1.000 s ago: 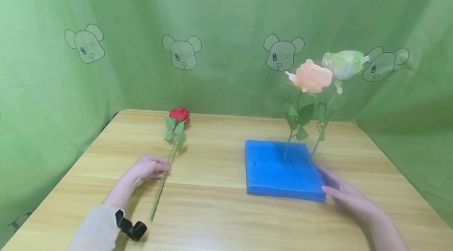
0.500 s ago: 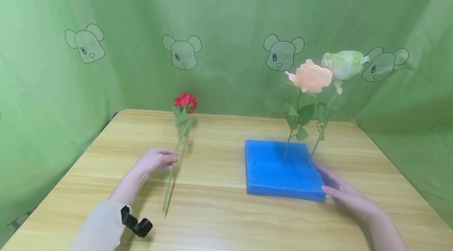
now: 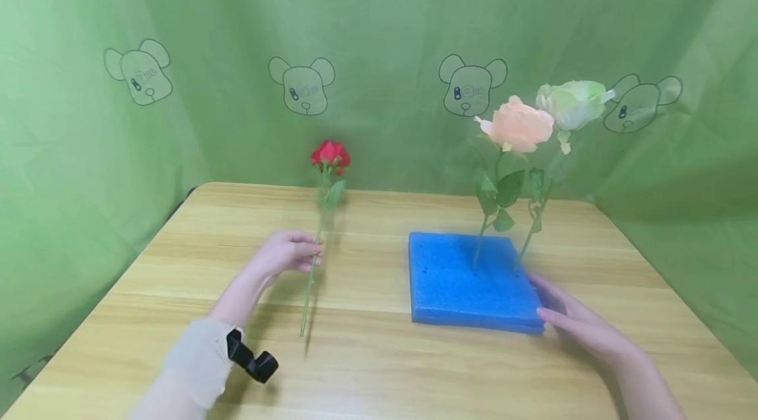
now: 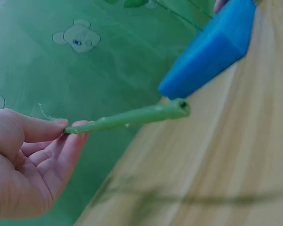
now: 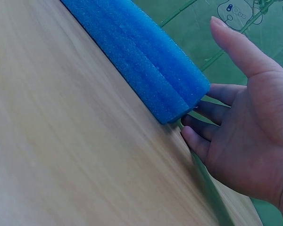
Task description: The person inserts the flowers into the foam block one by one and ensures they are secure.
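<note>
My left hand point(image 3: 291, 251) pinches the green stem of a red artificial rose point(image 3: 330, 155) between thumb and fingers. The bloom points up and away, and the stem's cut end point(image 4: 181, 107) sticks out toward the left wrist camera. A shadow of the stem falls on the table below. My right hand point(image 3: 577, 321) lies along the right side of a blue foam block point(image 3: 468, 301). In the right wrist view its fingers point(image 5: 212, 110) touch the block's end face, while the thumb stands away from it. A pink rose point(image 3: 518, 125) and a white-green rose point(image 3: 573, 104) stand in the block.
Several small holes dot the foam's top, some left of the pink rose's stem. The wooden table point(image 3: 367, 354) carries the block on its right half. Behind and beside it hangs a green curtain point(image 3: 379, 5) with printed bear heads. A black wrist mount point(image 3: 251, 357) juts from the left sleeve.
My left hand has moved right and away from me, lifting the red rose from the table with its bloom rising. The right hand and the foam block have stayed in place.
</note>
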`<action>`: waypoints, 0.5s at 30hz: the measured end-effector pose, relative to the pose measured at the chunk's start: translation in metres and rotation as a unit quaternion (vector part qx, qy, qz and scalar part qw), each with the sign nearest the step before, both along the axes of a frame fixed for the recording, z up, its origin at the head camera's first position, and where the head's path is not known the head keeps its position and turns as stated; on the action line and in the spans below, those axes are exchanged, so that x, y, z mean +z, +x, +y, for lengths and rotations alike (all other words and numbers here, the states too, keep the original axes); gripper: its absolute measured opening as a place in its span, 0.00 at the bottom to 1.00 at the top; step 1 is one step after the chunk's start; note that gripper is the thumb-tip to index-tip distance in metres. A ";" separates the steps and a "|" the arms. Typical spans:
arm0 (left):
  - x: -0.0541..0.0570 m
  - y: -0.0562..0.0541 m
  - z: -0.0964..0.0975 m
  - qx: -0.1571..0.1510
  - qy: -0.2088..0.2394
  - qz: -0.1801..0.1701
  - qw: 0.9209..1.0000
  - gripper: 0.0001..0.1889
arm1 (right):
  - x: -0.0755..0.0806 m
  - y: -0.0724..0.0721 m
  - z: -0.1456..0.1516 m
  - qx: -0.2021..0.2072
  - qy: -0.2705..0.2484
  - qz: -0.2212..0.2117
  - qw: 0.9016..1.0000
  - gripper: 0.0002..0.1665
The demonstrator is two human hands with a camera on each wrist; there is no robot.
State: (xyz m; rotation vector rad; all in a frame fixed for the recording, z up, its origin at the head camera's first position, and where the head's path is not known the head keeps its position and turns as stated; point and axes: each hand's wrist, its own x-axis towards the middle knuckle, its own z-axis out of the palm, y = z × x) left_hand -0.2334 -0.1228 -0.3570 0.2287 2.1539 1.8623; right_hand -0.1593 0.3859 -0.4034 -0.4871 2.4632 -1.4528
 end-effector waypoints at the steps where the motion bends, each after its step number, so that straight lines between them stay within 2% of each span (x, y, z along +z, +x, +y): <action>1: 0.002 -0.001 0.003 0.000 -0.001 -0.002 1.000 0.19 | 0.001 0.000 0.000 0.001 0.000 0.002 1.000 0.35; 6: 0.010 -0.004 0.020 -0.003 -0.004 0.006 1.000 0.19 | 0.002 0.001 -0.002 0.004 0.001 0.009 1.000 0.35; 15: 0.021 -0.010 0.045 0.031 0.044 0.043 0.998 0.20 | 0.000 0.001 -0.001 0.020 -0.020 0.022 0.999 0.35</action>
